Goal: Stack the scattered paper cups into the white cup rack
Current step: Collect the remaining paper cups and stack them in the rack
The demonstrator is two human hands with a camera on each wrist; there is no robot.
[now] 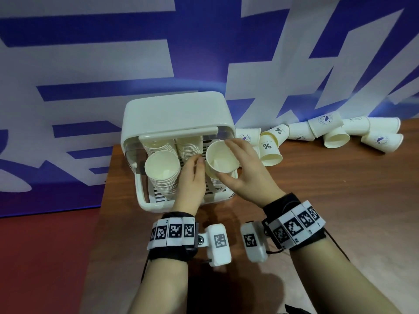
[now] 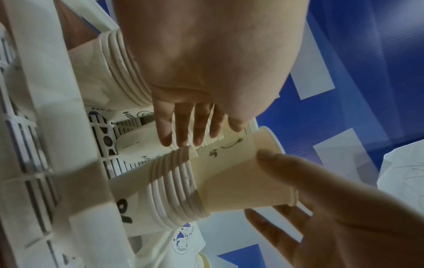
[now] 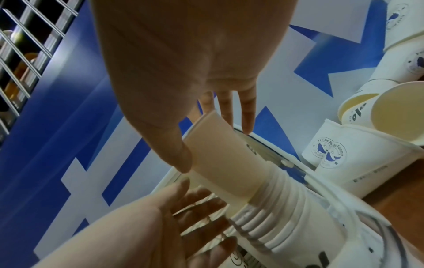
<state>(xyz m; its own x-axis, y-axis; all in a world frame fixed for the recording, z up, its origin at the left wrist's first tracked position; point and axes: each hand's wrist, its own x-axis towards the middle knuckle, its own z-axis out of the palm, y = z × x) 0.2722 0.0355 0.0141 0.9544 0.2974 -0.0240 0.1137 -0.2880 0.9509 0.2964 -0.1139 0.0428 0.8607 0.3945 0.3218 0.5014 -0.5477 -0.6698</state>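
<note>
The white cup rack [image 1: 174,114] stands at the table's back left with its lid raised. It holds three stacks of paper cups. My right hand [image 1: 235,168] pinches the top cup [image 1: 221,157] between thumb and fingers; the cup sits partly nested in the right stack [image 3: 275,208]. The thumb [image 3: 181,157] presses the cup's side [image 3: 220,156]. My left hand [image 1: 191,175] reaches between the left stack [image 1: 162,168] and the held cup, its straight fingers [image 2: 183,130] lying against the middle stack [image 1: 189,143]. The held cup [image 2: 241,177] leans out of its stack [image 2: 176,188].
Several loose paper cups [image 1: 335,134] lie tumbled along the back wall to the right of the rack. The wooden table [image 1: 317,223] ends just left of the rack, with red floor [image 1: 45,257] below. A blue and white banner [image 1: 90,64] stands behind.
</note>
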